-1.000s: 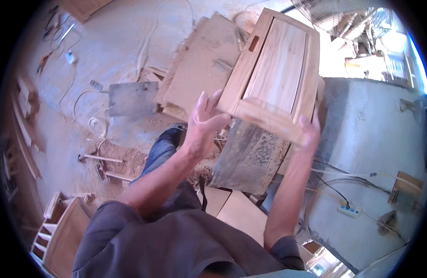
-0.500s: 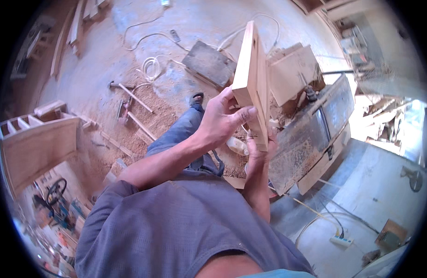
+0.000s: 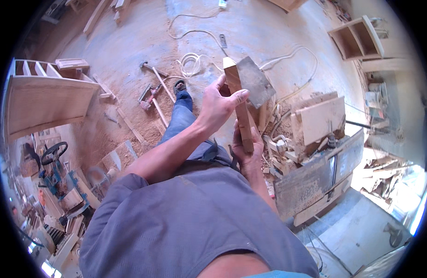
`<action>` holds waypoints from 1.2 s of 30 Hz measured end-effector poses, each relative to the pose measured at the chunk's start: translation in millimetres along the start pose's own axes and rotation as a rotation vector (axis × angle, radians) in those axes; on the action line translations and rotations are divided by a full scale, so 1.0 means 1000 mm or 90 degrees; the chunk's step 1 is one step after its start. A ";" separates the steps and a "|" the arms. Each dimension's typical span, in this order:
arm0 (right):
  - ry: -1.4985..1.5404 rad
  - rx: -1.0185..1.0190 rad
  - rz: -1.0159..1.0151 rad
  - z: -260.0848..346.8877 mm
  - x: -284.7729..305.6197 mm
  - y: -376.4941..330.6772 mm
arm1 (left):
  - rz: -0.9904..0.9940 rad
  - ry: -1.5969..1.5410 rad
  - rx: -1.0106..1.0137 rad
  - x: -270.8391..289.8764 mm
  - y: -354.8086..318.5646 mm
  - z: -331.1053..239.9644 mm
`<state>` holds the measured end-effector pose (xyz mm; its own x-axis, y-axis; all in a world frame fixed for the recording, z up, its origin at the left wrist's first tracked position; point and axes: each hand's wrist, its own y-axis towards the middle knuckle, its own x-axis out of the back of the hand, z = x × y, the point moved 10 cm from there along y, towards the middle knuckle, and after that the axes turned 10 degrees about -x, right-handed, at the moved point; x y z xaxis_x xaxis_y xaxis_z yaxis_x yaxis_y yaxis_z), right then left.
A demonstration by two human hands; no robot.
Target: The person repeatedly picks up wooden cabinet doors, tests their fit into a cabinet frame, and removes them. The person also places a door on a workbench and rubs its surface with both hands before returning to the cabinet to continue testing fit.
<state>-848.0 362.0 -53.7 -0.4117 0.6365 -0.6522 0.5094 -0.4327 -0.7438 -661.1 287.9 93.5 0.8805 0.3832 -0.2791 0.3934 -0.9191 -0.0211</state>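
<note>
Panel: wooden panel (image 3: 239, 109) seen edge-on, centre of the frame, held upright above the floor (image 3: 130, 51), tilted slightly toward the upper left.
Left hand: left hand (image 3: 218, 107) closed around the panel's upper part, thumb across the near edge, fingers wrapped behind.
Right hand: right hand (image 3: 247, 149) grips the panel's lower end from below, fingers folded on it.
Worktop: machine worktop (image 3: 315, 178) at right of centre, sawdust on its dark surface; stacked boards (image 3: 320, 118) just above it.
Floor: sawdust patches; hammer (image 3: 153, 74) at upper centre-left, coiled white cable (image 3: 190, 62) near it.
Periphery: wooden cabinet frame (image 3: 46, 99) at left; open shelf unit (image 3: 355, 39) at upper right.
Leg: jeans leg and sandalled foot (image 3: 180, 85) left of the panel.
</note>
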 end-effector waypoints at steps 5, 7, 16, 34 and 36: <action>-0.223 -0.148 -0.036 -0.058 -0.053 0.077 | -0.144 0.066 0.013 0.098 0.069 0.011; -0.435 -0.299 0.012 -0.081 -0.068 0.117 | -0.202 0.083 -0.011 0.142 0.102 0.012; -0.918 -0.143 -0.198 -0.081 -0.203 0.294 | -0.308 0.481 0.079 0.356 0.186 0.000; -1.772 -0.302 -0.241 0.095 -0.245 0.504 | -0.711 0.631 0.209 0.607 0.237 -0.048; -1.778 -0.342 -0.184 0.085 -0.282 0.543 | -0.789 0.577 0.283 0.624 0.224 -0.053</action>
<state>-519.7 -107.0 -286.2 0.3008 -0.9088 0.2893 0.1973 -0.2375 -0.9512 -9.5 326.4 -34.9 0.0135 0.6550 0.7555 0.9901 0.0967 -0.1016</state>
